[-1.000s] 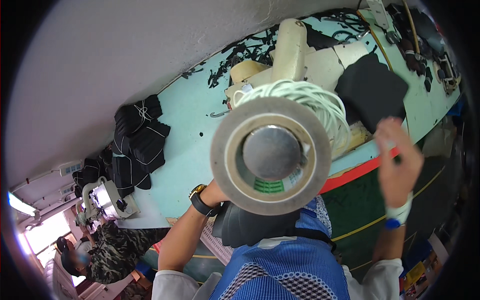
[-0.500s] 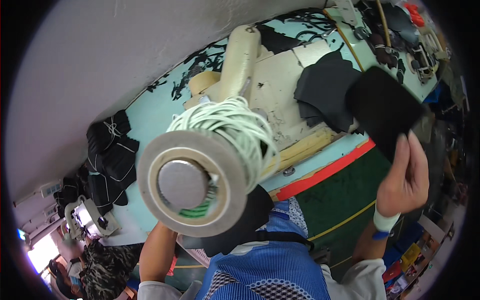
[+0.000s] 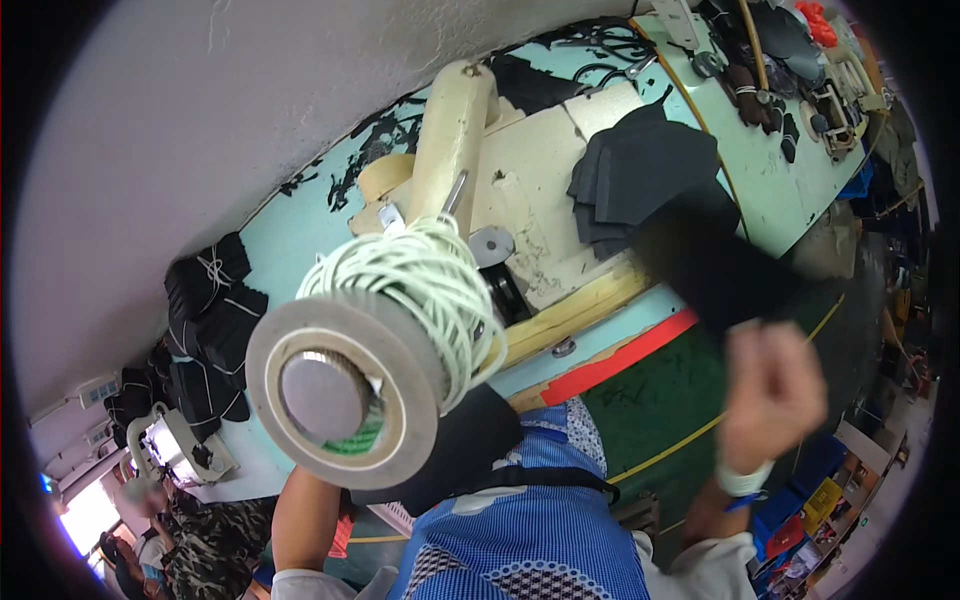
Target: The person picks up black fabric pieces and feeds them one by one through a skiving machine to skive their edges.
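Note:
My right hand (image 3: 775, 385), blurred, pinches a black fabric piece (image 3: 715, 260) by its near edge. The piece's far end overlaps a stack of dark grey fabric pieces (image 3: 650, 170) on the sewing machine bed (image 3: 545, 210). My left forearm (image 3: 306, 520) rises behind the machine's large round end wheel (image 3: 342, 390), which hides my left hand. Beside that wheel, more dark fabric (image 3: 455, 450) lies over my lap. Pale green cord (image 3: 400, 275) is wound thickly round the machine head, in front of its cream arm (image 3: 450, 140).
Scissors (image 3: 632, 70) and black scraps (image 3: 385, 150) lie along the wall side of the turquoise table. Tied black bundles (image 3: 205, 330) stand at the left, near another person in camouflage clothing (image 3: 220, 545). Tools (image 3: 835, 115) sit at the far right. Red tape (image 3: 620, 355) lines the front edge.
My right hand has moved left with the black piece, now overlapping the stack's near side. The whole view has shifted slightly. My left forearm stays behind the wheel.

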A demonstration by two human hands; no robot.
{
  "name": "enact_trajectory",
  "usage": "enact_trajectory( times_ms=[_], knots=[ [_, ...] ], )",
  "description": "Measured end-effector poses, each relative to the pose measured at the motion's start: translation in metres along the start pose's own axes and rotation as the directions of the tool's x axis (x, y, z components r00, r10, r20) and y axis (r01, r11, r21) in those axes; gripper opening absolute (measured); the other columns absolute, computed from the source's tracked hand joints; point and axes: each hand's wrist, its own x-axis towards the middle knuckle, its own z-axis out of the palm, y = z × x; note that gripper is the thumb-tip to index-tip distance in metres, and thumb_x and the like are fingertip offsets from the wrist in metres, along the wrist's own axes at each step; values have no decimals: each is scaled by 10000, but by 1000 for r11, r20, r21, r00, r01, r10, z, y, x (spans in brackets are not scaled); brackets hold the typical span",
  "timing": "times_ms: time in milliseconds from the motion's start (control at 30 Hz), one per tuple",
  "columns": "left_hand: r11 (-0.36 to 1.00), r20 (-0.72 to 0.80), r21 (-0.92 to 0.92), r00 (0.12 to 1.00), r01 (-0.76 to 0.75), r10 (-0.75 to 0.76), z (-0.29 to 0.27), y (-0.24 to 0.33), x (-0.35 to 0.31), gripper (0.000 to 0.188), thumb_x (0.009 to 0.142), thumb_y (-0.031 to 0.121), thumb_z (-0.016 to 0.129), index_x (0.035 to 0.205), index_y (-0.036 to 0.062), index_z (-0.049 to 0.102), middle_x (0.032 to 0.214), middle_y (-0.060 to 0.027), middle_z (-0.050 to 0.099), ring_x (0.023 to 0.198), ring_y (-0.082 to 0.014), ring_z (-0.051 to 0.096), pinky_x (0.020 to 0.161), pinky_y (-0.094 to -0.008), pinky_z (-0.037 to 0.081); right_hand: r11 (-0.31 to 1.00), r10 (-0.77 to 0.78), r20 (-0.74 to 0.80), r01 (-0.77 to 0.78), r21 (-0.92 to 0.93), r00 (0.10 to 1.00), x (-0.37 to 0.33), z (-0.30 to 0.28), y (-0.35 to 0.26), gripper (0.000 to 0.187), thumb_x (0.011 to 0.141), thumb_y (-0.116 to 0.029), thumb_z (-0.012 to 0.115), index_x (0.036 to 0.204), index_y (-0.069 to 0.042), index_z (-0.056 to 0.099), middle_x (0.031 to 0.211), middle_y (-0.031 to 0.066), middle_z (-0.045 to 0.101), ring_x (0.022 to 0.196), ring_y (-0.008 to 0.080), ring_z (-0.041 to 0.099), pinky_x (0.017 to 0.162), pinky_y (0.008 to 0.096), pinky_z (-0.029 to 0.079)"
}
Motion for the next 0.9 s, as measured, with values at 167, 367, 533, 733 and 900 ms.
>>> enact_trajectory(
  times_ms=[167, 367, 533, 733, 900],
  knots=[
    [947, -184, -229, 965, -225, 185, -3, -12, -13, 208, 951, 109, 557, 1133, 40, 630, 1065, -81, 665, 998, -164, 595, 915, -272, 444, 890, -357, 225, 403, -212, 907, 32, 19, 14, 134, 822, -23, 688, 938, 45, 682, 949, 190, 693, 844, 324, 690, 783, 336, 529],
    [778, 52, 304, 824, -551, 564, 29, 29, 15, 290, 807, 202, 664, 1017, 2, 658, 972, -208, 686, 989, -379, 625, 882, -428, 477, 553, 271, 794, -763, 334, 544, -83, 91, 39, 202, 911, -132, 649, 993, 52, 666, 770, 3, 615, 712, 54, 512, 624, 237, 440],
    [979, 23, 59, 981, -193, 192, -6, -27, -6, 278, 903, 110, 540, 1154, 15, 614, 1120, -162, 652, 1096, -291, 588, 954, -376, 447, 995, 88, -3, -88, -56, 996, -12, 9, -2, 105, 889, -67, 668, 807, -2, 656, 689, -5, 583, 610, 74, 506, 548, 228, 402],
    [834, -144, 416, 880, -361, 452, -8, -9, -16, 313, 956, 103, 510, 1257, 32, 557, 1222, -88, 595, 1162, -203, 529, 991, -309, 421, 961, -227, 320, 265, -79, 920, 16, 38, 21, 222, 815, -82, 717, 999, 36, 679, 977, 209, 694, 855, 310, 696, 793, 341, 530],
    [877, -143, 147, 868, -456, 476, 20, 9, -6, 363, 940, 178, 563, 1273, 36, 531, 1203, -97, 592, 1117, -200, 539, 921, -313, 438, 438, 284, 860, -855, 277, 424, -76, 81, 45, 280, 926, -148, 640, 1079, 86, 652, 920, 122, 703, 850, 144, 663, 787, 251, 521]
  ],
)
